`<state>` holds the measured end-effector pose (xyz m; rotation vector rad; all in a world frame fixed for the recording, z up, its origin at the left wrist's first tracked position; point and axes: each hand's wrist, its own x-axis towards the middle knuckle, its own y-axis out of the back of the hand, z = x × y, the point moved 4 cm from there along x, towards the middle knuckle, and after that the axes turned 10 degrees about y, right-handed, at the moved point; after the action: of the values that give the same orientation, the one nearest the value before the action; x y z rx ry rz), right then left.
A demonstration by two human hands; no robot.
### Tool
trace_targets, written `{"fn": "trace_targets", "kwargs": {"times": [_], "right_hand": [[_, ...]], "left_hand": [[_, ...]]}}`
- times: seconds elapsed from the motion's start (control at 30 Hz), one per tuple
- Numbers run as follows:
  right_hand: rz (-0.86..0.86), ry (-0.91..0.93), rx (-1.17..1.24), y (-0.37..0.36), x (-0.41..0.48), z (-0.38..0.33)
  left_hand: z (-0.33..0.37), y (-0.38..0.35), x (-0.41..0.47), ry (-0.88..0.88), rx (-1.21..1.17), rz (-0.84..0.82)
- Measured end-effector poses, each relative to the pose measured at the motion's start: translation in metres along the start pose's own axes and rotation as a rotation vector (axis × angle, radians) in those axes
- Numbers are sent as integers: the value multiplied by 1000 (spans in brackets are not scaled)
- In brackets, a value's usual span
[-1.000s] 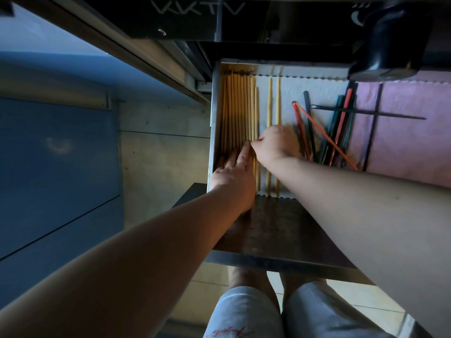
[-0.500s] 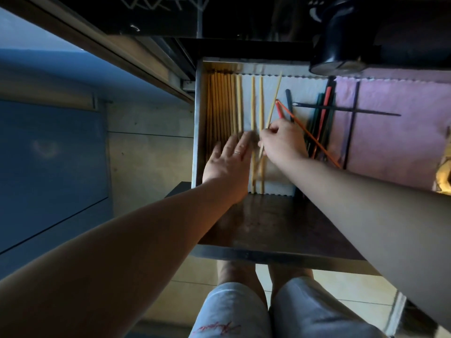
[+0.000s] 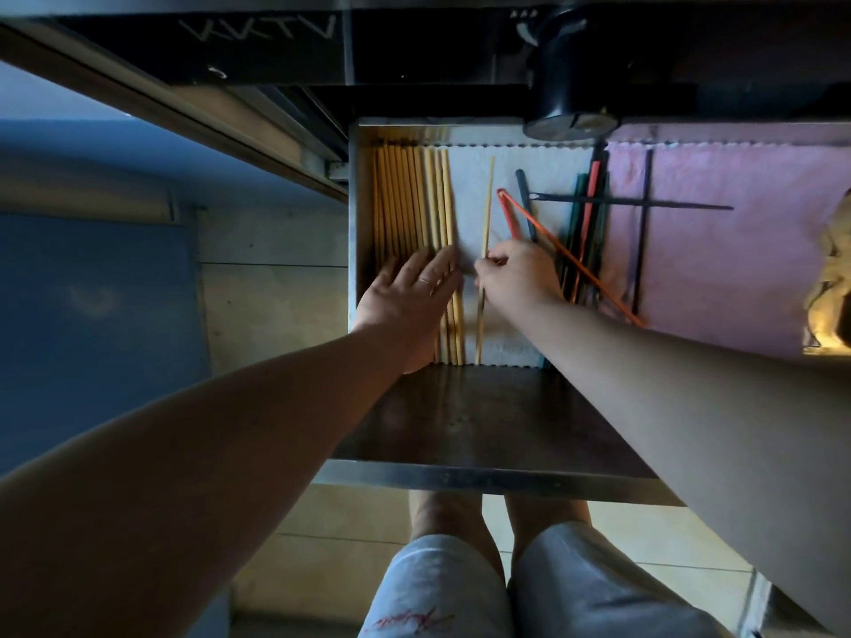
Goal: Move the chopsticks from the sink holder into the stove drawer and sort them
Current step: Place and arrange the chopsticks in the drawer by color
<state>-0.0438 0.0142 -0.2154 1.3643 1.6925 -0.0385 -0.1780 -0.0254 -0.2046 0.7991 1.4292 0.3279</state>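
Head view, down into the open stove drawer (image 3: 460,474). At ten o'clock, bamboo chopsticks (image 3: 410,195) lie in a tidy row. The left hand (image 3: 410,301) rests flat on them, fingers straight, likely to stop them rolling. At centre, the right hand (image 3: 515,278) pinches one loose chopstick (image 3: 488,204), seemingly to join the row. At two o'clock, coloured chopsticks (image 3: 588,214) lie crossed and unsorted, crowding the right wrist and spilling onto a pink cloth (image 3: 737,260).

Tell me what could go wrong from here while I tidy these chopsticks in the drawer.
The right hand pinches one loose chopstick apart from the wooden row. Slid over, it may ride up onto the row, which the left hand only pins near its near end.
The orange chopstick lies diagonally beside that wrist, so a sweep could drag it and scatter the dark chopsticks under it.
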Motion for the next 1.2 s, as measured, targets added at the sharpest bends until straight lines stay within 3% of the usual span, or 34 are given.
{"fn": "trace_targets", "kwargs": {"times": [0.47,0.63,1.07,1.2], "right_hand": [[3,-44,-152,-15,0,-13],[-44,55,-193,-17,-5,-22],[56,1,-166,-14,-8,-21],[-27,33,-216,-21,-10,-24]], "left_hand": [[-3,-1,-9,209,-309,-106],[-1,-4,-8,208,-312,-100],[-1,-14,-14,150,-266,-160],[0,-10,-16,170,-310,-171]]}}
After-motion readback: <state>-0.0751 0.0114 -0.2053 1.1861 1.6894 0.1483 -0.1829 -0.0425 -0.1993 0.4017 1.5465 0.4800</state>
